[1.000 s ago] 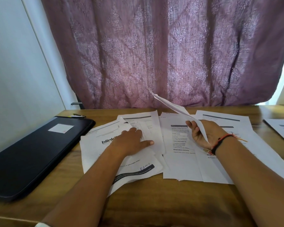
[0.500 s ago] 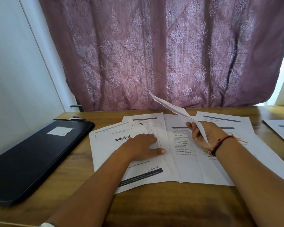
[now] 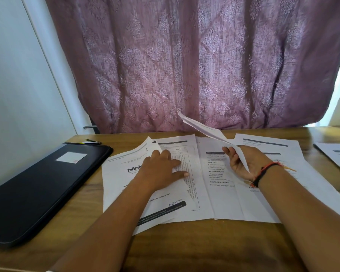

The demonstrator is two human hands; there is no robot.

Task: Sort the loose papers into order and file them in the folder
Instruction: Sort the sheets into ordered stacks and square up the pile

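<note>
Several white printed sheets lie overlapped on the wooden table. My left hand rests flat, fingers straight, on the leftmost sheet with the "blink" logo, its fingertips reaching onto the table-printed sheet beside it. My right hand holds one sheet lifted edge-on above the pile, fingers curled round its lower edge. More sheets spread under and right of that hand. A closed black folder with a white label lies at the left.
A pen lies behind the folder near the wall. Another sheet sits apart at the table's right edge. A purple curtain hangs right behind the table; a white wall stands on the left.
My left hand has slid the "blink" sheet rightward over the table-printed sheet, closing the pile. My right hand keeps the lifted sheet in about the same place.
</note>
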